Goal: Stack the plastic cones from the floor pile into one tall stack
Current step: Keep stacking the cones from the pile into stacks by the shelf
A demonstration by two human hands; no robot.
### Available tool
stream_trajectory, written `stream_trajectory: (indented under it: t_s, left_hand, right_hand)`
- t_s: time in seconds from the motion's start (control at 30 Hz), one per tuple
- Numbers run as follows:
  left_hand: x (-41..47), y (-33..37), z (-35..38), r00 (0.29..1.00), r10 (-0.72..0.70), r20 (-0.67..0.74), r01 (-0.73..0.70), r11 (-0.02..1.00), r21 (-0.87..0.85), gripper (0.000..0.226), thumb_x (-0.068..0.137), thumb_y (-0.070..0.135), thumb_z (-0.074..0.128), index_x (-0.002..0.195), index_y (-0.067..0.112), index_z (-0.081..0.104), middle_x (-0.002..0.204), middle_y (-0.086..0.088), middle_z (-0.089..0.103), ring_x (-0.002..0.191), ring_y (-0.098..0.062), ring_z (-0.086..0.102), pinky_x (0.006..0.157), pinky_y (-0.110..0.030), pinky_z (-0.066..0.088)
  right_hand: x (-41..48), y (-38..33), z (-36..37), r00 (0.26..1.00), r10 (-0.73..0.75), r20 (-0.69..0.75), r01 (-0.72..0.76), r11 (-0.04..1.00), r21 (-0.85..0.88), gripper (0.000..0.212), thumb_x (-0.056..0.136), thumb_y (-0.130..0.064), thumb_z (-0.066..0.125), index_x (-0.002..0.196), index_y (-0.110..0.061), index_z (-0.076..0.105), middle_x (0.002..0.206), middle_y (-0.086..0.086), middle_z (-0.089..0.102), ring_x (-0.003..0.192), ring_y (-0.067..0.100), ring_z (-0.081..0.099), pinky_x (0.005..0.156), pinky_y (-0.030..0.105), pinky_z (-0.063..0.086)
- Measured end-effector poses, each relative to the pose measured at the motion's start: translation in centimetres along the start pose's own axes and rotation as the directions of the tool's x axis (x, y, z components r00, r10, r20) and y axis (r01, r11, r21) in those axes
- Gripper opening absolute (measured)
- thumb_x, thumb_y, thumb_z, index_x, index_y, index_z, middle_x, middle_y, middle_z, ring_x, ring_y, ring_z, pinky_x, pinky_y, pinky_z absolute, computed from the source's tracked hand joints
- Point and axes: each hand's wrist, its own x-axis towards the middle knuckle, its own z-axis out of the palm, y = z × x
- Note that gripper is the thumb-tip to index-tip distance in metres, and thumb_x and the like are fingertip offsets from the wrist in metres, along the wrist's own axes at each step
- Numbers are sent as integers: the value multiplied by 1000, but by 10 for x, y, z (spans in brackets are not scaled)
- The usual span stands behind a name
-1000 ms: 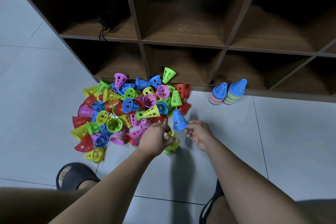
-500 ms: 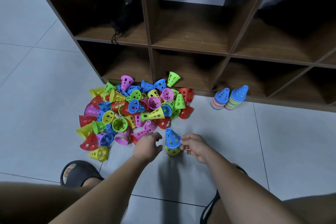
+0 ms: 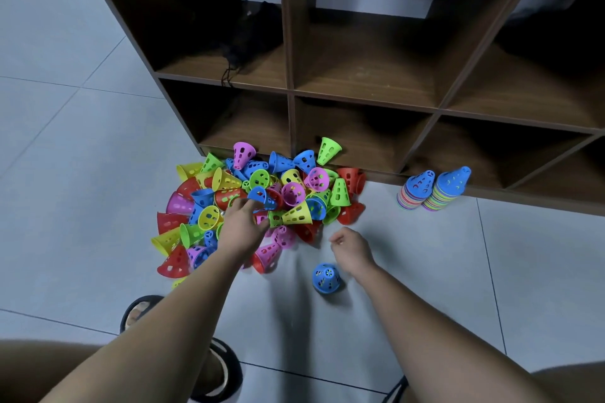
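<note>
Progress on the stacking?

Little, I judge. At the left the pile of cones (image 3: 229, 186) lies loose on the floor (image 3: 82, 173) at the foot of the shelf unit (image 3: 288, 91), dozens in all colours, tipped every way.

And the hands?

The left hand (image 3: 240, 226) reaches into the pile, fingertips at a blue cone (image 3: 262, 198). Whether they have closed round it I cannot tell. Right of that, a lone blue cone (image 3: 325, 277) stands upright on bare tile, clear of the pile, perhaps the start of a stack. The right hand (image 3: 352, 250) hangs just beside it, fingers loosely curled, grasping nothing.

Anything finished?

Farther right, two short stacks (image 3: 415, 193), each topped blue, stand side by side just beside the shelf's base. They would need merging into one.

Obstacles?

Cones lie across and inside one another. A sandal (image 3: 140, 311) sits near the pile's lower edge. A dark bundle (image 3: 242, 33) with a cord lies in the compartment above, out of the way.
</note>
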Motion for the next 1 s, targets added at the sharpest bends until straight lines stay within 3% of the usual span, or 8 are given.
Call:
stream_trajectory:
  t_s: [0.1,0.27,0.47,0.57,0.67,0.8,0.9,1.0]
  left_hand:
    - [11,-3,2,998,18,60,-20,1000,21,46,97,36,71,141,25,63,154,-2,50,142,-27,43,117,-48,42]
    - [20,-5,10,985,6,174,-22,996,90,44,101,43,65,142,27,64,154,0,54,142,-28,42,117,-49,37]
    - [30,-5,13,962,-27,273,-16,988,155,46,102,42,65,145,24,63,153,0,58,133,-27,55,116,-48,45]
    - [37,-2,7,966,-52,253,27,995,100,36,101,30,67,136,21,70,135,-2,72,85,-12,69,84,-36,62]
    - [45,11,-5,981,-100,168,93,995,45,30,103,24,66,132,18,73,124,-4,75,62,-2,61,50,-15,46]
    - [40,37,-22,982,-184,30,186,978,-97,17,103,24,68,113,15,78,106,-1,77,67,-9,70,52,-21,52]
    - [28,58,-22,976,-216,-1,209,944,-257,5,101,20,69,99,21,73,97,2,74,75,-16,73,63,-34,64]
    - [11,74,-15,972,-234,18,221,888,-403,8,98,14,72,102,21,68,98,3,73,82,-18,74,68,-36,66]
  right_hand:
    - [16,-24,8,997,-72,37,69,996,64,18,95,-10,63,102,-24,73,105,-7,72,96,13,65,67,14,44]
    - [40,-46,22,982,-102,156,95,994,48,26,96,-13,65,116,-27,72,128,-5,62,111,17,61,85,27,49]
    - [50,-51,32,969,-33,246,11,996,91,32,101,-16,61,132,-23,69,127,-2,62,118,22,62,104,40,55]
    - [48,-54,32,987,-50,155,28,989,144,27,101,-15,63,124,-24,73,122,-7,65,116,19,63,91,28,52]
    - [41,-59,24,997,-48,57,33,970,239,17,97,-17,67,101,-29,78,107,-10,74,101,15,68,75,22,52]
    - [24,-51,3,999,-1,-51,19,939,344,8,91,-15,72,88,-22,74,89,-5,76,83,18,70,69,29,54]
    - [7,-25,-8,994,109,2,-98,892,441,16,93,-5,72,101,-16,65,97,8,72,73,20,66,59,28,50]
    - [-7,2,-15,971,223,90,-239,851,468,12,95,-2,69,103,-10,67,83,10,71,62,15,61,52,24,45]
